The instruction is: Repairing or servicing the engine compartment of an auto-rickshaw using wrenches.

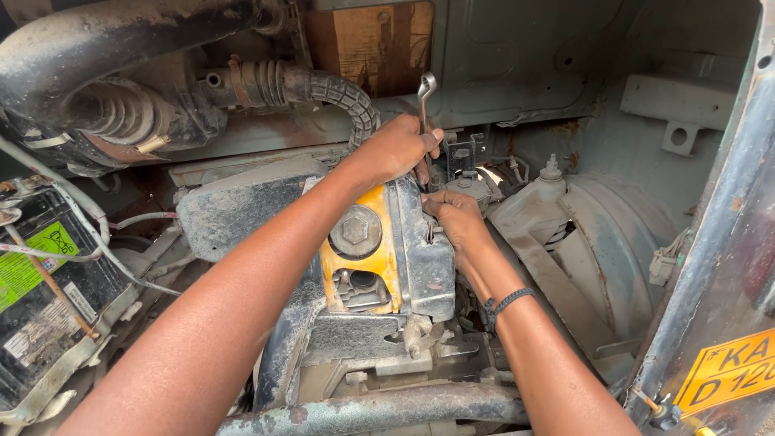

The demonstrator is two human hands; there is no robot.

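A: How far along does this look from the head view?

B: Mid-job, I'd say. The left hand (395, 149) has its grip closed around a spanner (425, 101) at upper centre; its lower end is hidden, so the fastener isn't visible.

A: Orientation?

B: Long axis near vertical, ring end up. The right hand (456, 218) presses, fingers curled, against the grey housing (424, 258) just below.

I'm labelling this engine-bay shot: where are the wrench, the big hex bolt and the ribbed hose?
Silver metal ring wrench (425, 87): head view, on its ring end above the left hand.
Large grey hex bolt (355, 231): head view, bolt head centre.
Black ribbed rubber hose (351, 98): head view, on its bend.
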